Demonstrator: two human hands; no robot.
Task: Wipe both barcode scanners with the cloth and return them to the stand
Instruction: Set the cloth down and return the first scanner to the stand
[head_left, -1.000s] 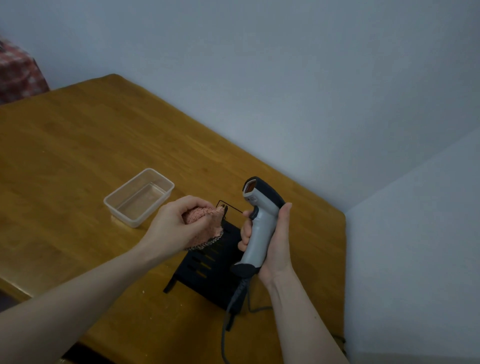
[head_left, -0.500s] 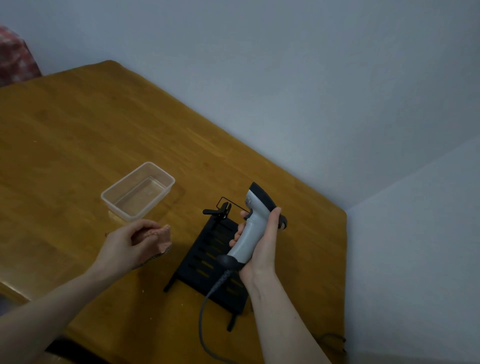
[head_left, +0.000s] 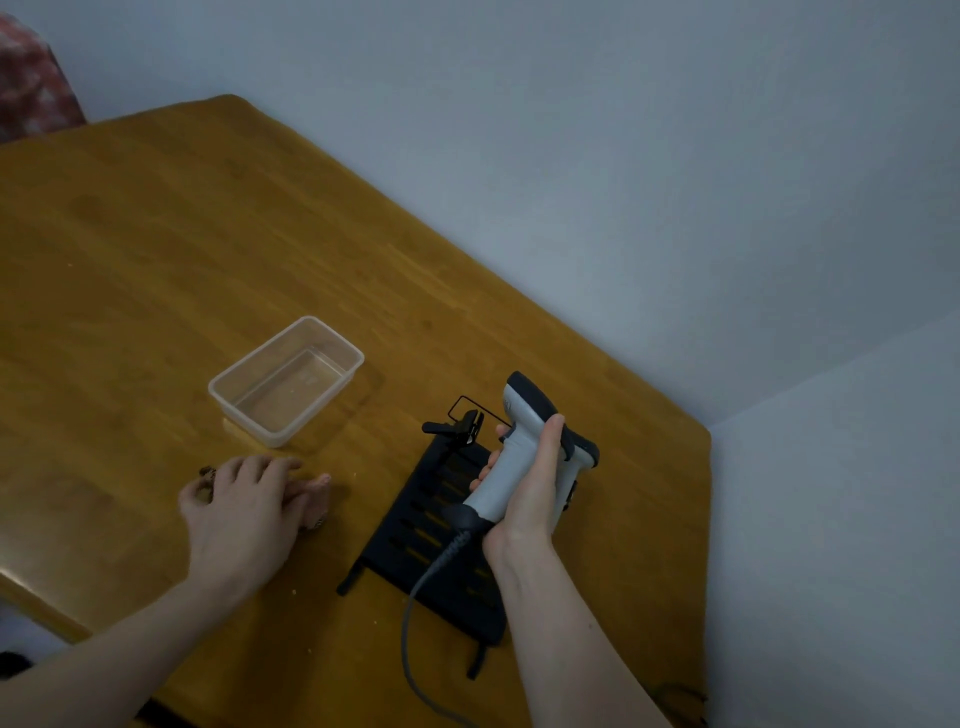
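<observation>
My right hand (head_left: 524, 499) grips a grey barcode scanner (head_left: 506, 470) by its handle, the black-topped head pointing away from me. It hangs just above the black slotted stand (head_left: 426, 525), and its grey cable (head_left: 415, 613) trails down toward me. My left hand (head_left: 244, 514) lies on the table to the left of the stand, fingers curled over a pink cloth (head_left: 318, 506). Only the cloth's edges show beneath the hand. A second scanner is not visible.
A clear plastic container (head_left: 285, 382) stands on the wooden table (head_left: 156, 260) just beyond my left hand. The stand sits near the table's right corner, close to the grey wall. A red patterned fabric (head_left: 31, 88) shows at the far left.
My left hand has carried the cloth away from the scanner, leftward and down onto the table. My right hand has lowered and tilted the scanner toward the stand.
</observation>
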